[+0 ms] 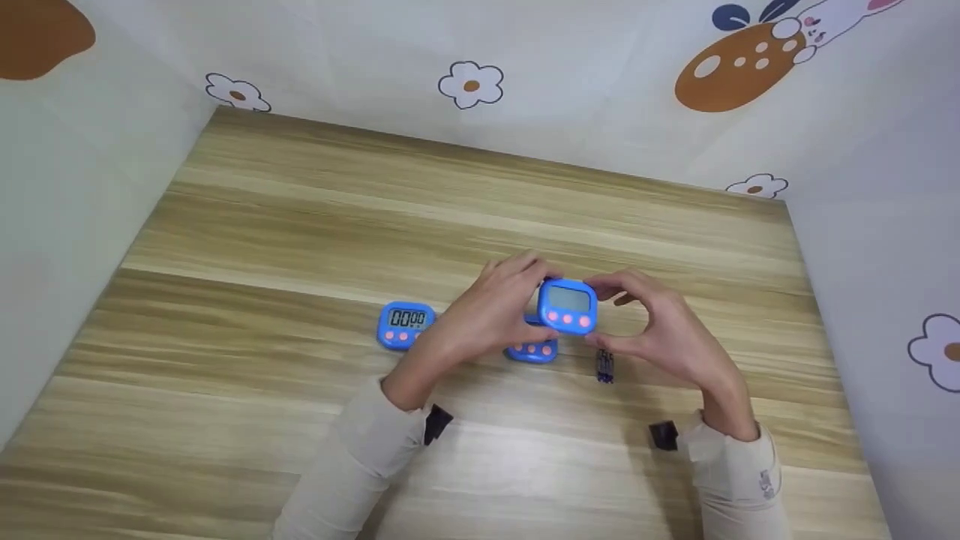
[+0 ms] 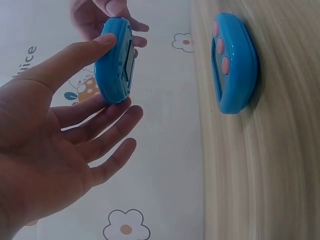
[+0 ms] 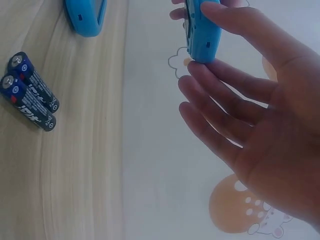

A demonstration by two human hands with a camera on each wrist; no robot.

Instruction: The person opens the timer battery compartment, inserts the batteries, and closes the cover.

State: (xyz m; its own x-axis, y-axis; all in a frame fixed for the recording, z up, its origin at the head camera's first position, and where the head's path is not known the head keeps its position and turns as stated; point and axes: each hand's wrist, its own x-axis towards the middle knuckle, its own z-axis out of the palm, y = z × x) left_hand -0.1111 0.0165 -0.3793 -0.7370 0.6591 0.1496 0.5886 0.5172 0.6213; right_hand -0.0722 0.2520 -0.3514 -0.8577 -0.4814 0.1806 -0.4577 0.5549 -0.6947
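Note:
A blue digital timer (image 1: pixel 568 306) with three pink buttons and a blank grey screen is held up between both hands. My left hand (image 1: pixel 486 309) pinches its left side between thumb and fingertips. On the opposite side, the thumb and fingers of my right hand (image 1: pixel 667 328) grip its edge. Beneath, partly covered by the held timer and left thumb, a second blue timer (image 1: pixel 531 351) lies on the table. A third timer (image 1: pixel 405 324), its display showing zeros, lies left of my left wrist. Two dark blue batteries (image 3: pixel 31 95) lie side by side below my right hand.
The wood-grain table (image 1: pixel 315 225) extends on all sides of the hands. White cloth with printed flowers (image 1: pixel 471 85) stands behind it and along its sides. Black pieces (image 1: pixel 664 435) stick out at both sleeve cuffs.

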